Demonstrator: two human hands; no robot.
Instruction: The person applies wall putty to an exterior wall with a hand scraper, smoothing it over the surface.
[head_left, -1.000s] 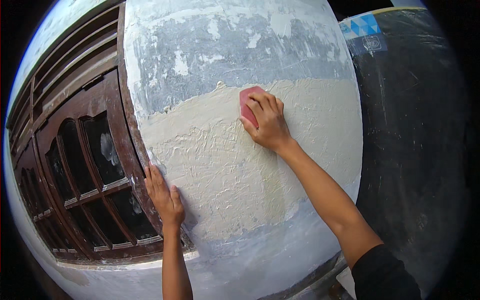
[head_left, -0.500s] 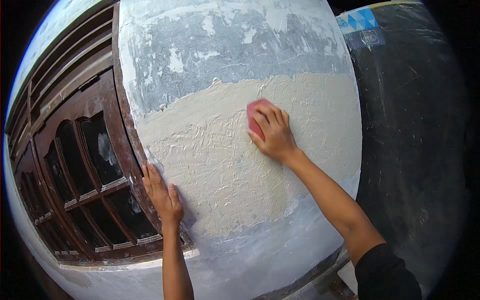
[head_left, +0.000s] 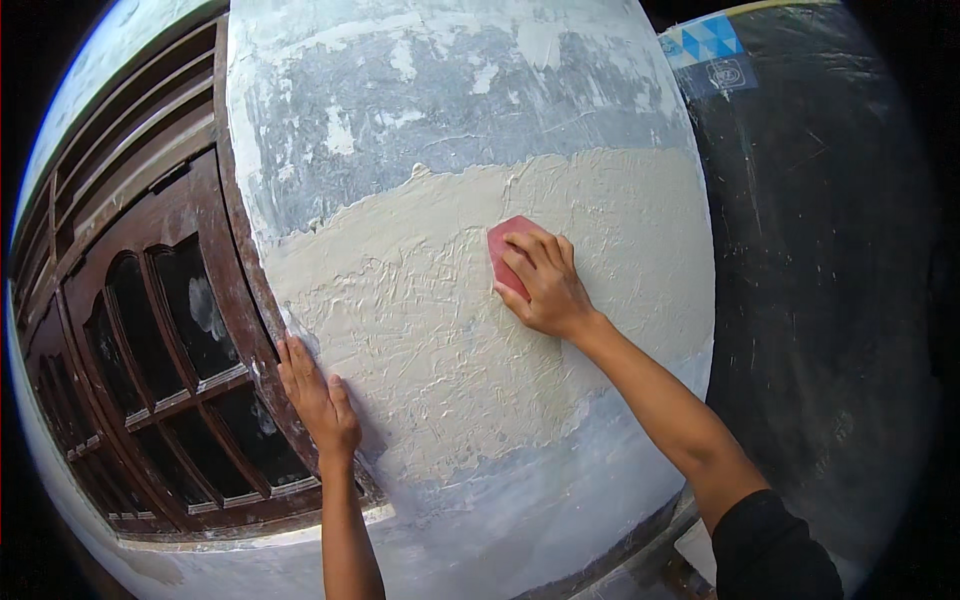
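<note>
On ridged cream plaster (head_left: 430, 330), right fingers (head_left: 546, 246) gripping angular pink block (head_left: 498, 247), left fingers (head_left: 304, 368) straight by wooden frame (head_left: 243, 230)

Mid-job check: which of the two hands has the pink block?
The right hand: it grips the pink block at the cream band of the wall. The left hand shows nothing in its grasp and lies by the window frame.

The cream coat (head_left: 420, 350) looks matt and rough, ridged throughout; the grey wall (head_left: 440, 115) above appears chalky, with patchy white. The brown window frame (head_left: 212, 215) looks like worn wood around smooth glass panes (head_left: 190, 340). The pink block (head_left: 496, 255) is matt, the black sleeve (head_left: 775, 550) cloth.
</note>
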